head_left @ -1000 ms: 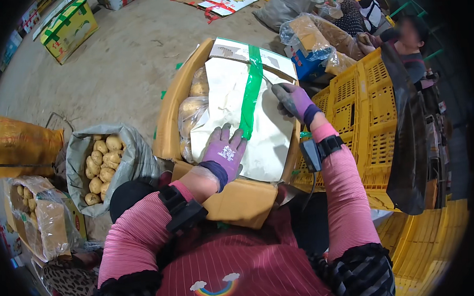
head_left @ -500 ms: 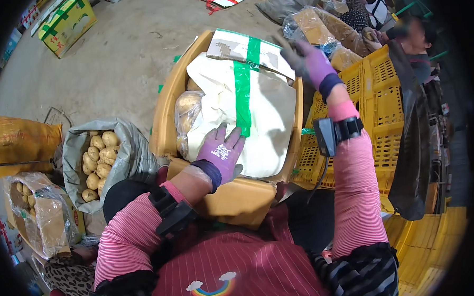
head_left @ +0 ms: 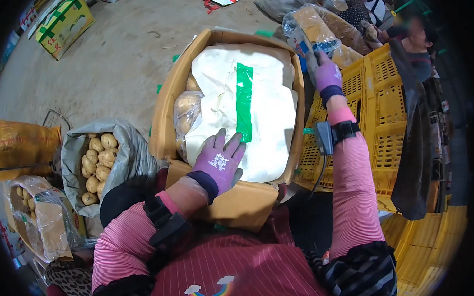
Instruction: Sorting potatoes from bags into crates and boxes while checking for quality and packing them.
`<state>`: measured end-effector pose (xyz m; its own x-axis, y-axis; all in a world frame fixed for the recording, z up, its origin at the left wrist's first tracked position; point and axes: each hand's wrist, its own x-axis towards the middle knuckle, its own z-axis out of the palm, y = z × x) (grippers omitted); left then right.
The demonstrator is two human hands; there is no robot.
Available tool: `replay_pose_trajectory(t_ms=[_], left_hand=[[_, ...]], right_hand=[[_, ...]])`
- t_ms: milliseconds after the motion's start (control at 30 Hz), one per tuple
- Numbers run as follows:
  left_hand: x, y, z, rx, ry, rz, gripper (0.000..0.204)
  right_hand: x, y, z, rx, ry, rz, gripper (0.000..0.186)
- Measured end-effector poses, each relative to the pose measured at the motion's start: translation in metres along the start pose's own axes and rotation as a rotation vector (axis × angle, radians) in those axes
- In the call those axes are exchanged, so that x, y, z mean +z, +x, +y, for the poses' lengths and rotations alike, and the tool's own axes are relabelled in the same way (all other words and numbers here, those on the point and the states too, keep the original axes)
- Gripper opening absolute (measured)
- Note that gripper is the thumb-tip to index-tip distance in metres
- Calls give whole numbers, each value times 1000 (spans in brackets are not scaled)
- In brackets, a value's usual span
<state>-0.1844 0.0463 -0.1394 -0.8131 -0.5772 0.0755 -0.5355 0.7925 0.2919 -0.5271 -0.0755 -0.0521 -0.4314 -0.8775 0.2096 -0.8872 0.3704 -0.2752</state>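
Note:
A cardboard carton (head_left: pixel 157 131) stands before me, with potatoes (head_left: pixel 187 109) showing under clear plastic along its left side. A white sheet (head_left: pixel 269 93) covers most of its contents, with a strip of green tape (head_left: pixel 245 102) on it. My left hand (head_left: pixel 219 159), in a purple glove, lies on the near part of the sheet with its fingers spread. Beyond the carton's far right corner, my gloved right hand (head_left: pixel 326 72) is raised beside a blue-and-white printed panel (head_left: pixel 298 42). Its fingertips blend into that panel, so any grip is unclear.
On the left are a grey sack of potatoes (head_left: pixel 134 152), a plastic-lined potato box (head_left: pixel 52 225) and an orange sack (head_left: pixel 20 147). Yellow crates (head_left: pixel 389 117) stand close on the right. A co-worker (head_left: pixel 415 42) is at the far right. A yellow-green box (head_left: pixel 65 28) stands far left.
The far carton flap has swung off the white sheet, uncovering its far part. My right hand has moved slightly right and nearer the printed panel. My left hand stays on the sheet.

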Motion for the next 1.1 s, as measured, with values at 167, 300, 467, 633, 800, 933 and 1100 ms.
replay_pose_trajectory(t_ms=[167, 300, 467, 633, 800, 933, 1100], left_hand=[[-2, 1, -2, -8, -30, 1, 67], [-8, 6, -1, -26, -74, -20, 64], [-12, 9, -2, -25, -110, -45, 61], [-15, 9, -6, -35, -128, -83, 65], [-15, 11, -8, -53, -149, -103, 66], [-14, 22, -6, -13, -197, -111, 65], [-22, 14, -11, -35, -230, -120, 65]], right_hand=[[34, 58, -19, -223, 83, -111, 60], [55, 27, -53, -449, 113, -139, 76], [65, 14, -41, -546, -348, -57, 41], [36, 67, -55, -479, -313, 336, 31], [85, 173, -60, -292, -295, 203, 27], [184, 221, 1, -154, -381, -276, 31], [162, 212, -30, -483, -364, -625, 37]])
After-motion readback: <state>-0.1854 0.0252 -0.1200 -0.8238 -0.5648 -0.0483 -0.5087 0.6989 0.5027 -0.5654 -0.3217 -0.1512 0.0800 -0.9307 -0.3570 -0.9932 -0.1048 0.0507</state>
